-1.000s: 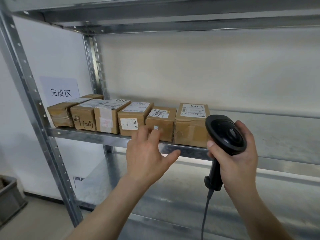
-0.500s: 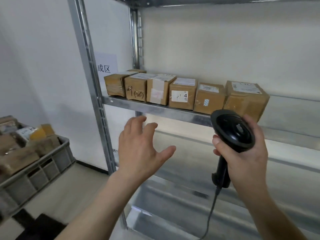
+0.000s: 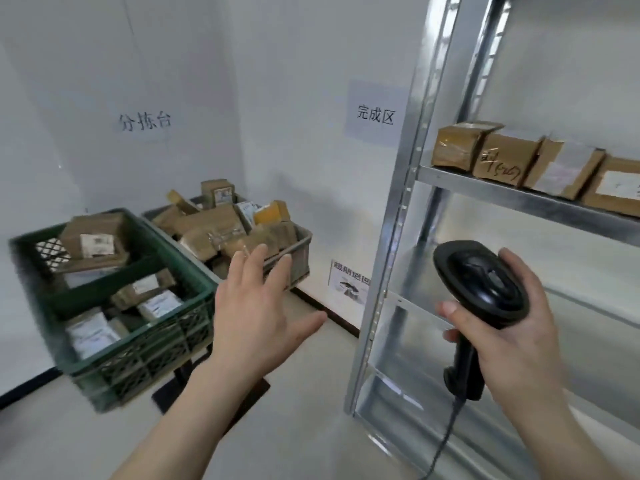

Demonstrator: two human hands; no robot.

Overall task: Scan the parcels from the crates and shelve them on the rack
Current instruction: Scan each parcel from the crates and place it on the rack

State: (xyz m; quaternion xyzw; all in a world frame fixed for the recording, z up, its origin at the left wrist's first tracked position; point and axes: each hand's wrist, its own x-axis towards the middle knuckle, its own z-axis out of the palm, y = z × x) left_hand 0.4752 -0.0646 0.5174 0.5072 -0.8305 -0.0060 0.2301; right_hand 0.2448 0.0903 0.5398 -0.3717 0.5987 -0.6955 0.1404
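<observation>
Left hand (image 3: 256, 317) out in front, empty, fingers spread and loose, reaching toward the crates. Right hand (image 3: 512, 327) wrapped round the grip of a black barcode scanner (image 3: 485, 289), cable trailing down out of frame.

Step in hand, by the look of it: between parcels, going for the next one to scan. Next move calls for picking a single box off the heap, label up, and bringing it under the scanner head.

Beyond the left hand, a grey crate (image 3: 294, 251) heaped with brown parcels (image 3: 214, 226), loosely tumbled. Just beside it, nearer the camera, a green crate (image 3: 138, 355) with more boxes and white-labelled packets lying lower inside. To the right, a metal rack (image 3: 394, 237), one shelf carrying a row of shelved parcels (image 3: 502, 157) side by side, shelves below bare metal. White walls, two paper signs (image 3: 375, 114) with printed characters, a small notice (image 3: 348, 282) low by the rack's upright, pale floor.
</observation>
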